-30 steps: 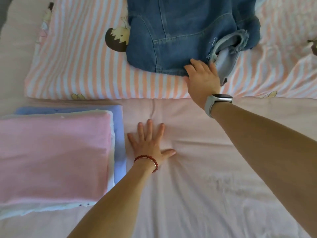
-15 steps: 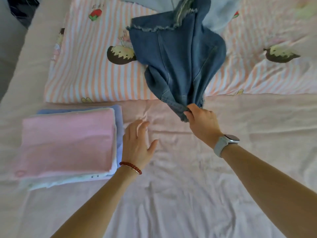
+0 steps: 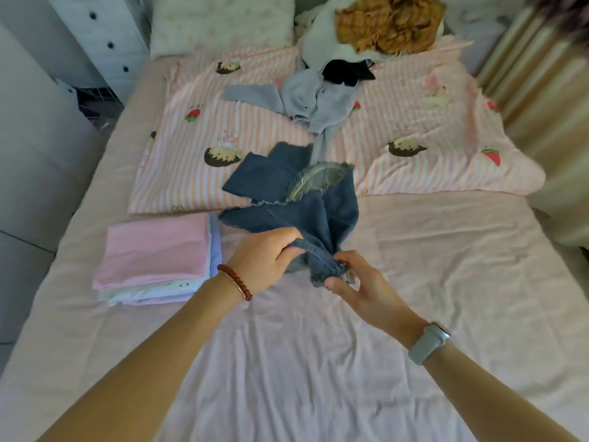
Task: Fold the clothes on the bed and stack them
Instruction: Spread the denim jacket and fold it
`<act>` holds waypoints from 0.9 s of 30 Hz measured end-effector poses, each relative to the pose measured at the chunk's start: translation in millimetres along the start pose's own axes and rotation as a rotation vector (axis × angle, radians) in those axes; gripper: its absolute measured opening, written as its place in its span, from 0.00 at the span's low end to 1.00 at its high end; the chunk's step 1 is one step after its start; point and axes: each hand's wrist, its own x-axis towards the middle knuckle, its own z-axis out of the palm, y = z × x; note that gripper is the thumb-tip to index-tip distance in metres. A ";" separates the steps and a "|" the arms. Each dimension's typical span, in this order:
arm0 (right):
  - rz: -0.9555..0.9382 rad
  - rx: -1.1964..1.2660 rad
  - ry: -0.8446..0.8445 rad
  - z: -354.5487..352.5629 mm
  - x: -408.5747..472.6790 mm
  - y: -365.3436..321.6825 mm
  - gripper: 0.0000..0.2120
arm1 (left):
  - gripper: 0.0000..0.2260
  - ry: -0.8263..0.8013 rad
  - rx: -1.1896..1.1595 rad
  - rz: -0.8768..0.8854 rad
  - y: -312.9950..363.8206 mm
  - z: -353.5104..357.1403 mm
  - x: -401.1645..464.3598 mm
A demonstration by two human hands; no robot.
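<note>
Mid-bed, denim shorts (image 3: pixel 306 215) bunched at 12 o'clock of both hands, left hand (image 3: pixel 266 261) gripping waistband, right hand (image 3: pixel 357 282) pinching its button end; folded stack (image 3: pixel 156 250) at 9 o'clock—uneven grips risk a crooked fold.

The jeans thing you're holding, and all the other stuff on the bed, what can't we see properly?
Head view:
- denim garment: bunched up, left hand and right hand cover its edge.
- folded stack: lower layers hidden under the pink top one.
- clothes pile: blurred, cut off by the top edge.
</note>
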 end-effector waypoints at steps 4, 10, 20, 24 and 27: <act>-0.052 0.085 0.101 -18.0 -39.4 -19.1 0.10 | 0.05 0.093 -0.055 -0.015 70.4 -42.6 2.3; -0.089 0.069 0.116 -16.4 -109.4 -44.6 0.14 | 0.02 0.371 -0.210 0.005 159.4 -99.0 -28.2; -0.256 -0.009 0.642 -44.3 -270.9 -119.5 0.13 | 0.03 0.627 -0.228 0.070 277.2 -135.1 -176.3; -0.477 -0.134 0.772 -84.0 -311.3 -176.3 0.07 | 0.07 0.742 -0.247 0.130 309.3 -157.1 -216.1; -0.500 -0.182 0.766 -108.0 -316.3 -203.1 0.07 | 0.06 0.805 -0.237 0.119 319.9 -169.2 -226.5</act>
